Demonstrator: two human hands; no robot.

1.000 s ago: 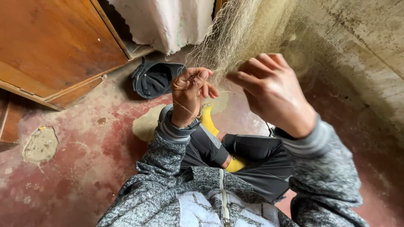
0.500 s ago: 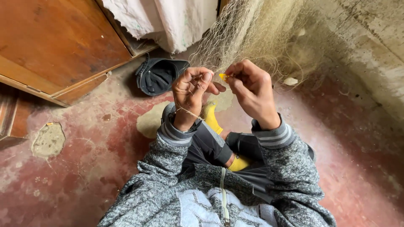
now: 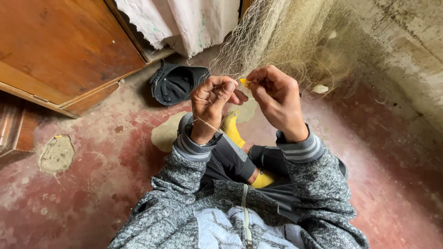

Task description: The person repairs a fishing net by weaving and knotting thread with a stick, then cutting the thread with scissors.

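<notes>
The small yellow plastic netting needle [image 3: 244,83] sits pinched in the right hand [image 3: 277,103], its long axis pointing toward nine o'clock at the left hand [image 3: 213,107], which closes on a strand of pale mesh fishing net [image 3: 277,41] hanging at twelve o'clock.

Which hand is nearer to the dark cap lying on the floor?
Left. The left hand is just right of the dark cap, gripping net twine. The right hand is farther right, pinching a small yellow piece at the net.
</notes>
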